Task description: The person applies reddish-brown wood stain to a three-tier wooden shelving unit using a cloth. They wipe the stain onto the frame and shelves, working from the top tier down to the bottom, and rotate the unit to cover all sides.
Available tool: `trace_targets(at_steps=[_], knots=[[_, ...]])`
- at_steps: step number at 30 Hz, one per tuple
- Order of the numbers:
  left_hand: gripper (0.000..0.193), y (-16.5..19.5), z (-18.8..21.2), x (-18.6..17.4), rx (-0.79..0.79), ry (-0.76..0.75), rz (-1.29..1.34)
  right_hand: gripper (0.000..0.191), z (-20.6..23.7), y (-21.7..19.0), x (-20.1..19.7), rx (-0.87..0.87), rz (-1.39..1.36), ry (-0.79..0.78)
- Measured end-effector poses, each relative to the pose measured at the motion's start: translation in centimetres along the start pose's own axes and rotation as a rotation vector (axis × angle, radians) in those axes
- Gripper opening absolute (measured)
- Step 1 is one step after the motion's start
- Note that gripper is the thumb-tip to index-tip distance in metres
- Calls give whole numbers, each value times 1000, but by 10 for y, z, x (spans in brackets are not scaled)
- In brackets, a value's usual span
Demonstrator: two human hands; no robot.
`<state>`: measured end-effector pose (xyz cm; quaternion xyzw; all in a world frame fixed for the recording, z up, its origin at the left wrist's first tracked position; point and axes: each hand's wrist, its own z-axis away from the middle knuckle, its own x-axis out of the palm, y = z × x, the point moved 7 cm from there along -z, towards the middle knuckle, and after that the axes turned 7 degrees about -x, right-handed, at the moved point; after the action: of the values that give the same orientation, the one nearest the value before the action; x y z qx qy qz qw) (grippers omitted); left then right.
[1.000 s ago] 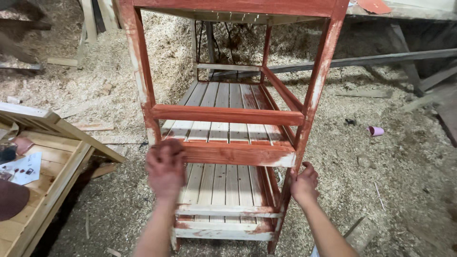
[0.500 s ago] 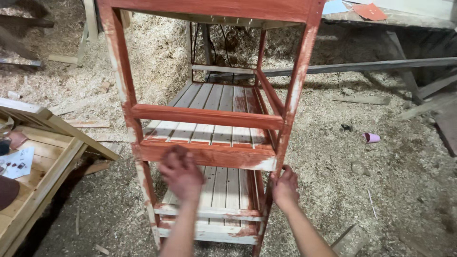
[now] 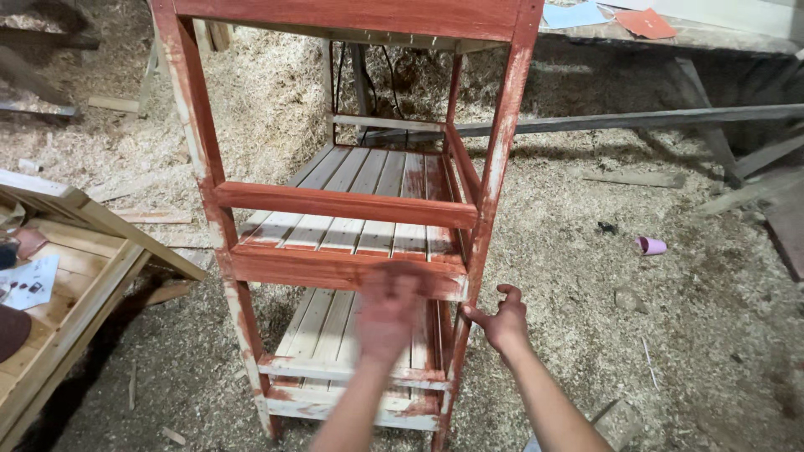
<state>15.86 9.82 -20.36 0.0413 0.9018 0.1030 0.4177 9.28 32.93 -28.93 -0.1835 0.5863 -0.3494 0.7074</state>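
Reaching, left hand [image 3: 389, 311]: blurred before the middle front rail; fingers' state cannot be told.
Right hand [image 3: 505, 321]: fingers spread, thumb touching the front right post.
Red-stained slatted wooden shelf rack [image 3: 347, 203]: upright on sawdust-covered floor [image 3: 636, 335].
Pale wooden frame [image 3: 63, 276]: far left.

shelf rack [image 3: 352, 209] centre on sawdust floor [image 3: 586, 276] | wooden frame [image 3: 75, 276] left | cup [image 3: 651, 245] right | bench [image 3: 670, 38] behind

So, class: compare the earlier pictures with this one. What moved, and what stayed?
The left hand slid right along the shelf rail and is blurred, mid-motion. The right hand let go of the post; its fingers now spread beside it. The red rack, pink cup and sawdust floor stayed.
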Motion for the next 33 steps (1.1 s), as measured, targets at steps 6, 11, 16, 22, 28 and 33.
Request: trace_targets(at_steps=[6,11,16,22,28,33], knots=[[59,-160,5,-37,-973,-54,201,99,-4,-2,-4,-47,23,-58],[67,-133,26,2,-1362,-155,158,90,-1,13,12,-108,-94,-69],[61,34,26,39,-709,-83,-30,83,-10,27,13,-161,-158,-50],[40,93,34,56,-269,-204,67,79,-6,20,6,-213,-64,32],[41,-18,34,36,-717,-122,-11,90,1,8,0,-218,-17,25],[40,3,33,36,-864,-155,-311,89,-5,21,8,-171,-128,20]])
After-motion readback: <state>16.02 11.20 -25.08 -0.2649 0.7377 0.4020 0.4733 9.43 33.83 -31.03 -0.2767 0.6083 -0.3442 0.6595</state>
